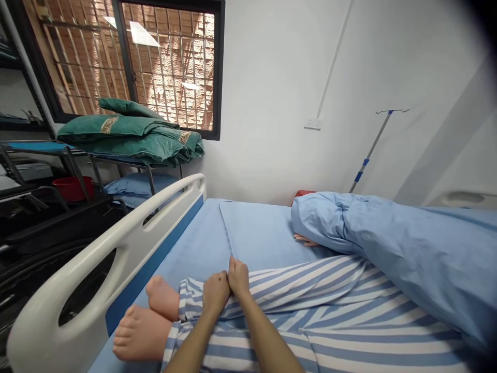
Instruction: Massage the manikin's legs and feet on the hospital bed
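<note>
My left hand (216,292) is closed in a fist over the far leg of a manikin's blue-and-white striped trousers (303,282). What lies inside that fist is hidden. Pressed against it, my right hand (238,276) is closed at the edge of a blue draw sheet (256,228), where a fold line runs from the far side of the bed to my fingers. Left of my hands lie the manikin's two bare feet (142,331), toes toward the footboard. A blue quilt (388,243) is folded back over the upper body, and a manikin hand (306,240) shows beneath its edge.
A white footboard (132,228) with a blue strip closes the bed's left end. Beyond it are green cushions (132,134) on a chair, a red basin (73,188) and black folded equipment (46,233). An IV pole (370,150) stands near the wall, right.
</note>
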{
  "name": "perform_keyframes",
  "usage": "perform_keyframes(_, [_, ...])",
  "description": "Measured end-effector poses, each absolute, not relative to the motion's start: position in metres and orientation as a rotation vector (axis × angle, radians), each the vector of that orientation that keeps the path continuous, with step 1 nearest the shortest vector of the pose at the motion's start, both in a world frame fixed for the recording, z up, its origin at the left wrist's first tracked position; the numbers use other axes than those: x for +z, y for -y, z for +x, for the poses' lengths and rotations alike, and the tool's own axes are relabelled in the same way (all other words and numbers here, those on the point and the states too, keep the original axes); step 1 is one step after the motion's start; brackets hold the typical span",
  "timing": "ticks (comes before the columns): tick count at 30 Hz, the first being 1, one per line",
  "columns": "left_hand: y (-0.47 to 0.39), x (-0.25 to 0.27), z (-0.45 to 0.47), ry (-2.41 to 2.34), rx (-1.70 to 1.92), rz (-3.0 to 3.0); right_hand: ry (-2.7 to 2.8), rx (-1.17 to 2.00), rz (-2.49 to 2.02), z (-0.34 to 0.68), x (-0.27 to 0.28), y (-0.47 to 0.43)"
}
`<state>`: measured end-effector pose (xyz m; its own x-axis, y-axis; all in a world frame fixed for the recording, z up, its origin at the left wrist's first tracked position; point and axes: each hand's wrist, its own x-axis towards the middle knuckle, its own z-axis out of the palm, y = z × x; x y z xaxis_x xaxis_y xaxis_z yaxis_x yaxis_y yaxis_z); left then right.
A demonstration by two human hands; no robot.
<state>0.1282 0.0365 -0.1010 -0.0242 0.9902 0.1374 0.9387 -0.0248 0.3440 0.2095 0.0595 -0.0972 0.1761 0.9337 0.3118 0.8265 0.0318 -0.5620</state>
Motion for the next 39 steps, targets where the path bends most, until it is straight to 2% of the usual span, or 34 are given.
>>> perform_keyframes(3, [-0.029, -0.112, 0.133, -2.033, 0.483, 2.164, 1.693, 0.218, -1.798, 0.209, -0.096, -0.058])
perform_keyframes(14, [-0.03, -0.096, 0.131, -2.084, 0.411, 2.121, 1.772, 0.262, -1.71, 0.21, -0.1, -0.062])
perform_keyframes(23, [-0.03, -0.099, 0.138, -2.212, 0.479, 2.079, 1.785, 0.328, -1.534, 0.229, -0.046, -0.081])
perform_keyframes(31, [-0.029, -0.101, 0.136, -2.169, 0.443, 2.095, 1.931, 0.062, -1.858, 0.228, -0.096, -0.049])
perform_keyframes(39, [-0.034, -0.088, 0.132, -2.125, 0.491, 1.943, 1.934, 0.087, -1.911, 0.228, -0.083, -0.044])
